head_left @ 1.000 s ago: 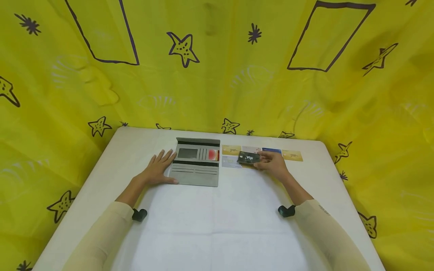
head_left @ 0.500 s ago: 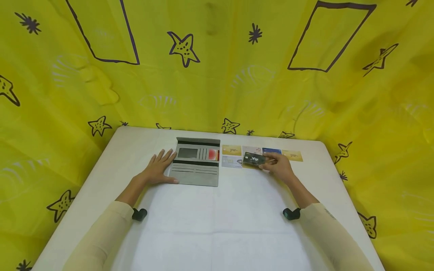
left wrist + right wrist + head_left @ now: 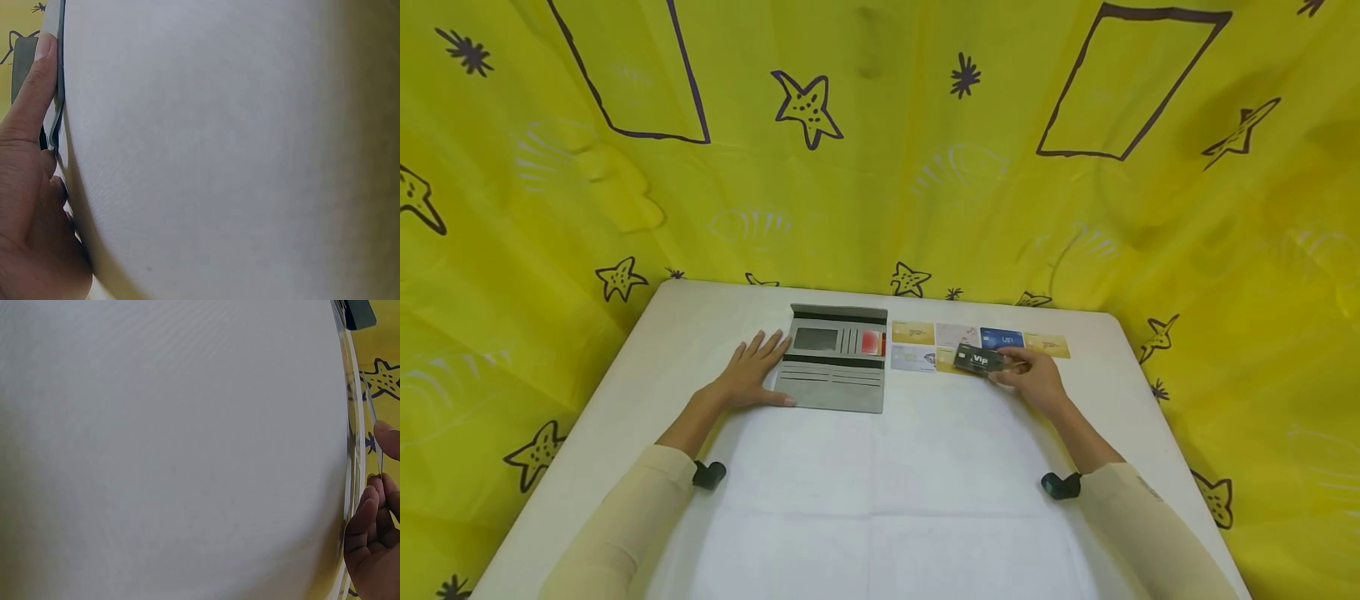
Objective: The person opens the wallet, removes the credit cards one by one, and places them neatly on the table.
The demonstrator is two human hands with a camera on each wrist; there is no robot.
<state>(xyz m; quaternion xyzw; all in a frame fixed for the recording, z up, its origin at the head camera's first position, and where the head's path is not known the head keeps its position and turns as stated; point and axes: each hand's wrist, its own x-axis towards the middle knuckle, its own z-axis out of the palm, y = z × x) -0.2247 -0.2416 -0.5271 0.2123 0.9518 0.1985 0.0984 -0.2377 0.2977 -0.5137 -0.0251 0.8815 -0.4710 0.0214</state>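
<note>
1. Head view, centre right of the frame: the right hand (image 3: 1033,375) pinches the black card (image 3: 976,358) by its right end, between thumb and fingers. This card covers part of a gold card (image 3: 946,361) and lies just below the blue card (image 3: 1002,337). Whether it touches the cards under it, I cannot tell.

2. Head view, centre left: the left hand (image 3: 748,372) is flat, with fingers spread and straight. It rests along the left edge of the wallet (image 3: 833,387), which lies unfolded on the white surface (image 3: 865,475), and it pinches nothing.

3. Left wrist view, left edge: the thumb lies along the wallet's edge; the other fingers are mostly hidden. If this hand presses sideways, I think the wallet could slide or turn.

4. Right wrist view, right edge: the grip is closed on the thin card, seen edge-on and tilted. Because only one end is held, it could, in my judgement, swing or slip out. If it goes too low, its free edge could catch the gold card and disturb the row.
</note>
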